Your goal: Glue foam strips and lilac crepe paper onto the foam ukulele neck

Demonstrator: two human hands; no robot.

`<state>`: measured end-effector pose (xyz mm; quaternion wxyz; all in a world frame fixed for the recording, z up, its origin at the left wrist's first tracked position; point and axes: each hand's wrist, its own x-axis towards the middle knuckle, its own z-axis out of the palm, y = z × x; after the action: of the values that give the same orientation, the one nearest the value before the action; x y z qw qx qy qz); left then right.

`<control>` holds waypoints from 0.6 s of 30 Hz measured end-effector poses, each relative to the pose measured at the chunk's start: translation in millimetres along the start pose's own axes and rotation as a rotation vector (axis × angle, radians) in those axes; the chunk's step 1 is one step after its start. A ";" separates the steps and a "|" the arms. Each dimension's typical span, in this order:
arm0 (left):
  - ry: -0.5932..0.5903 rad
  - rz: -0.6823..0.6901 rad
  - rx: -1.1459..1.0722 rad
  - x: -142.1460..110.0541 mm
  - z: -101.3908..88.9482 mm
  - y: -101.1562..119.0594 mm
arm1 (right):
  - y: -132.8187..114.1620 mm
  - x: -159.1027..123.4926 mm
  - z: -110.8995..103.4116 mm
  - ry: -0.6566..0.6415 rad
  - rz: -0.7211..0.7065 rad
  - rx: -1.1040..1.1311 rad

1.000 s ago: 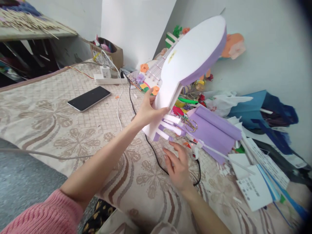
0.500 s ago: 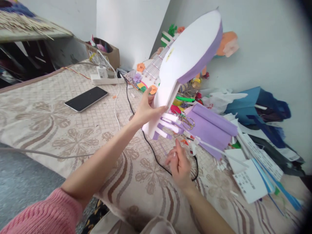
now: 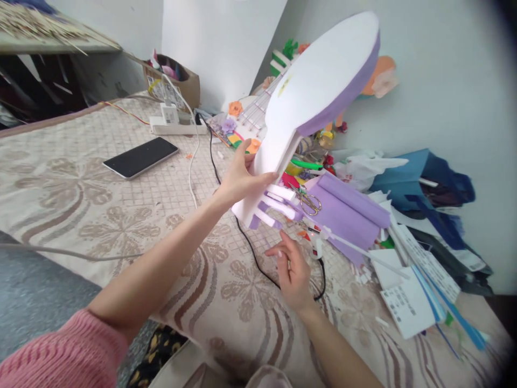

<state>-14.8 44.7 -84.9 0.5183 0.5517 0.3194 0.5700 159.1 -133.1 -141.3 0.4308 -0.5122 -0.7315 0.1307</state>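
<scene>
My left hand (image 3: pixel 244 178) is closed around the narrow neck of a white, paddle-shaped craft piece (image 3: pixel 323 70) with purple sides. Its broad rounded end is tilted up and away to the right, and a small yellow mark shows on its face. Several white-and-purple strips (image 3: pixel 278 206) lie by the lower end of the neck; whether they are attached I cannot tell. Below them, apart from the piece, is my right hand (image 3: pixel 294 272), empty, its fingers loosely bent and apart. A glue gun (image 3: pixel 317 245), partly visible, is just right of that hand.
Gold-handled scissors (image 3: pixel 310 205) and purple sheet material (image 3: pixel 347 213) lie to the right, near white box scraps (image 3: pixel 407 307) and a blue bag (image 3: pixel 412 172). A phone (image 3: pixel 141 156), a power strip (image 3: pixel 177 127) and a cardboard box (image 3: pixel 188 89) are on the left. Cables cross the patterned cloth.
My right hand has shifted slightly left and up, its fingers spreading apart more. The left hand keeps its hold on the craft piece, whose rounded end sits slightly farther right in view.
</scene>
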 end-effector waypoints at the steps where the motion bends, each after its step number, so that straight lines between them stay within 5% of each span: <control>1: -0.002 0.002 0.000 -0.3 0.2 0.5 | -0.7 0.8 -0.5 0.012 0.008 0.013; 10: 0.056 -0.012 0.061 1.6 -2.1 3.3 | -4.4 0.1 -3.7 0.077 0.282 0.188; 18: 0.051 0.002 0.062 2.8 -3.1 1.5 | -6.4 18.4 -5.7 0.067 0.596 0.632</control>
<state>-17.7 47.6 -83.3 0.4921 0.5532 0.3495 0.5742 157.4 -121.4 -124.7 0.5332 -0.5478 -0.4616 0.4501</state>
